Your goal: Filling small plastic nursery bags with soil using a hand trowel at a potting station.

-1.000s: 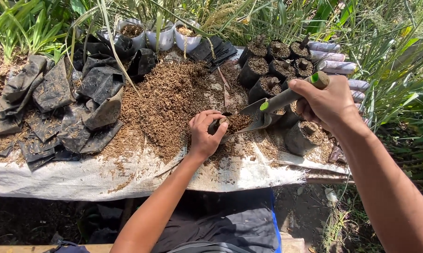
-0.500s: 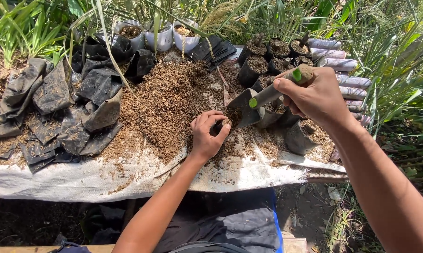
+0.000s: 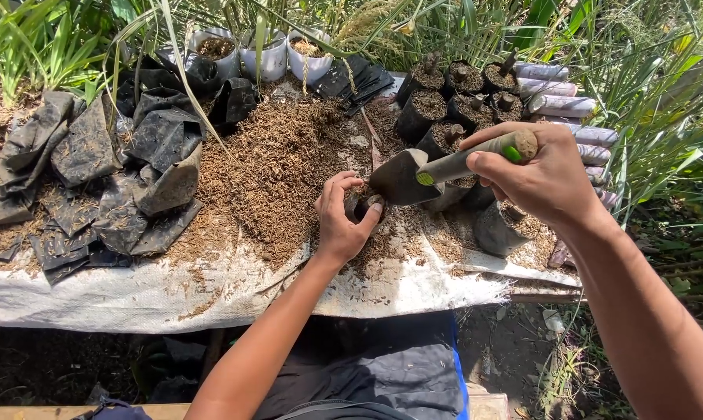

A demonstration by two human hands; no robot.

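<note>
Seedling bag (image 3: pixel 359 204), small and black, sits at the centre of the frame on the white sheet (image 3: pixel 133 295) covering the worktop, at the near edge of the brown husk heap (image 3: pixel 281 163). Far left: crumpled empty black bags (image 3: pixel 94 179) lie in a loose pile, touching the heap's left edge. Upper left to upper centre: three white pots (image 3: pixel 269 54) stand in a row against the grass. Centre: my left hand (image 3: pixel 342 222) is curled around the seedling bag, fingers and thumb gripping its rim and holding the mouth open. The trowel (image 3: pixel 402 177) has its grey blade tilted down, its tip right at the bag's mouth; whether blade and rim touch I cannot tell. Right of centre: my right hand (image 3: pixel 542 175) is closed firmly around the trowel's handle, the handle's end sticking out past my thumb. Behind the trowel, filled black bags (image 3: pixel 445 101) stand upright and packed close together, each topped with husk. Far right: pale rolled bags (image 3: pixel 569 105) lie stacked beside them.
</note>
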